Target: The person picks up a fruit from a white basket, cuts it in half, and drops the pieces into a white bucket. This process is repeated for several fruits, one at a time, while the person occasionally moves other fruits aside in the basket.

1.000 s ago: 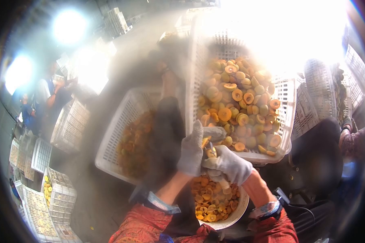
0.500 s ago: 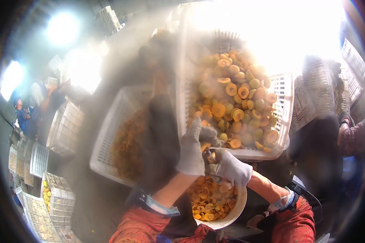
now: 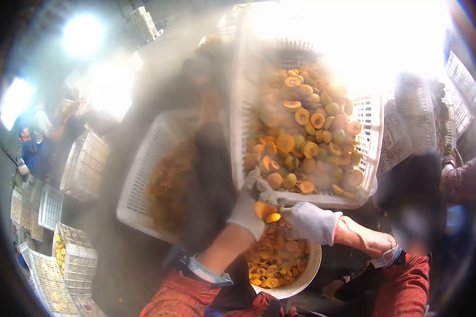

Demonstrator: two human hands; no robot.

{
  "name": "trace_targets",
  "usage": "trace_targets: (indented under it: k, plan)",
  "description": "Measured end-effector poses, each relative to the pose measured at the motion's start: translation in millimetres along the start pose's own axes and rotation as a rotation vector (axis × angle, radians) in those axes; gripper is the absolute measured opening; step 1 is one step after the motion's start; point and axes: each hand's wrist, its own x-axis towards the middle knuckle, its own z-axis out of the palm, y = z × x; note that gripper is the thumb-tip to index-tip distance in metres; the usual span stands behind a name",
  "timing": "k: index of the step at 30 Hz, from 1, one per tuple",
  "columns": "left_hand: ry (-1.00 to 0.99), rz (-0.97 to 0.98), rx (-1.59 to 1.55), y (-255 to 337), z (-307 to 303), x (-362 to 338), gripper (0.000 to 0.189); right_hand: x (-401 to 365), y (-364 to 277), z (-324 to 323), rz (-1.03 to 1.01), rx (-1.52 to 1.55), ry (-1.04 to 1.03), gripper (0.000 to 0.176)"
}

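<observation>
My left hand [image 3: 248,206], in a pale knit glove, holds an orange-fleshed fruit half [image 3: 263,210] that looks like a yellow peach. Touching or just beside it is a bright orange cut piece [image 3: 273,217]. My right hand [image 3: 313,222], gloved as well, is closed at its right; what is between its fingertips is mostly hidden. Both hands are over the near edge of a white slatted crate [image 3: 373,137] with many fruit halves [image 3: 317,120], some showing hollow centres. Below the hands stands a round white tub [image 3: 313,269] with orange fruit pieces [image 3: 269,261].
Left of my leg is another white crate [image 3: 134,190] with orange pieces, blurred by haze. Stacked crates [image 3: 84,164] line the left side. A co-worker's arm [image 3: 460,179] shows at the right, and a person in blue [image 3: 31,150] at far left. Glare whitens the upper right.
My right hand has shifted right and slightly down, away from my left. The fruit half and cut piece now show between them; the dark metallic tool seen earlier at my fingers is no longer distinct.
</observation>
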Motion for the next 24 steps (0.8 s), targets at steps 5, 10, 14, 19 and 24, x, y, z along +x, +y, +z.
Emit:
trace_targets:
  k: [5, 10, 14, 19, 24]
  plan:
    - [-0.189, 0.067, -0.574, 51, -21, 10, 0.030, -7, 10, 26, -0.044, -1.052, -0.117, 0.021]
    - [-0.333, 0.377, -0.844, 142, -57, -19, 0.042, -2, 51, 31, -0.385, -0.864, -0.368, 0.016]
    - [-0.273, 0.604, -0.608, 143, -84, -2, 0.074, 31, -3, -47, -0.383, -0.750, 0.938, 0.020]
    - [-0.250, 0.233, -0.317, 46, -40, 31, 0.037, 92, -11, -95, 0.088, -0.823, 0.952, 0.030]
    - [-0.268, 0.177, -0.007, 10, -30, 33, 0.040, 91, 8, -86, -0.122, -0.714, 1.060, 0.021]
